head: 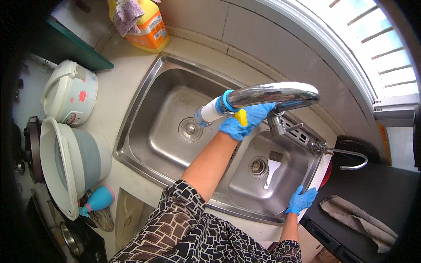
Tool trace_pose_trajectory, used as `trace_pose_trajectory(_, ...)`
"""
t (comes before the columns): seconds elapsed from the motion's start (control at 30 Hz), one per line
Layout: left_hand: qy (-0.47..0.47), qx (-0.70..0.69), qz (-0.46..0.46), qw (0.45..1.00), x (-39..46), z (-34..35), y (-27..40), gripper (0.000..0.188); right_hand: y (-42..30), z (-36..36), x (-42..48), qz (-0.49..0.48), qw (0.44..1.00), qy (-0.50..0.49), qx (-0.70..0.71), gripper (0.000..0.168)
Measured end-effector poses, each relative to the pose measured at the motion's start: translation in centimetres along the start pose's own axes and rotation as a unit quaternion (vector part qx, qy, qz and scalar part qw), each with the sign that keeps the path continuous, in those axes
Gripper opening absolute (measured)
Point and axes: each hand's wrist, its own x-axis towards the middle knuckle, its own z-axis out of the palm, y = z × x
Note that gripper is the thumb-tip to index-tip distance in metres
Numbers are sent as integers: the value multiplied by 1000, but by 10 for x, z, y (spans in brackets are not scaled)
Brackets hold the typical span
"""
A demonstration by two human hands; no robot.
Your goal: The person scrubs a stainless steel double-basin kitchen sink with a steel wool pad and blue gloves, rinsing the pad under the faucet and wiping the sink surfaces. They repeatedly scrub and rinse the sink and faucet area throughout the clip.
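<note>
Both of my hands wear blue disposable gloves. My left hand [248, 121] reaches to the faucet body behind the chrome spout [276, 93]; its fingers are hidden, so its grip cannot be made out. A white filter nozzle [210, 111] with a blue collar and yellow clamp key ends the spout, over the large sink basin [164, 108]. My right hand [301, 200] rests with fingers spread on the sink's right edge, holding nothing. A white-handled brush [272, 167] with dark bristles lies in the small basin [243, 187] beside its drain [258, 167].
Left on the counter stand a rice cooker [85, 95], a folding basin [87, 154] and a blue bottle [100, 198]. A yellow detergent jug [148, 33] stands behind the sink. At right are a small curved tap [348, 154] and a grey towel [358, 217].
</note>
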Motion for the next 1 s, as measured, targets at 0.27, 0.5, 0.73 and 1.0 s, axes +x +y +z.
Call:
trace_pose_trajectory(0.27, -95, -10, -103, 990, 33, 4, 13, 35, -5, -4, 2, 9, 1000, -17, 1, 71)
trace_pose_trajectory(0.5, 13, 41, 11, 999, 12, 1, 15, 30, -2, -1, 1, 1, 1000, -4, 4, 72)
trace_pose_trajectory(0.73, -105, -8, -76, 991, 34, 1, 19, 42, -6, -6, 1, 8, 1000, -20, 19, 71)
trace_pose_trajectory(1.0, 55, -22, -22, 998, -16, 6, 14, 16, -7, -8, 1, 5, 1000, -15, 1, 72)
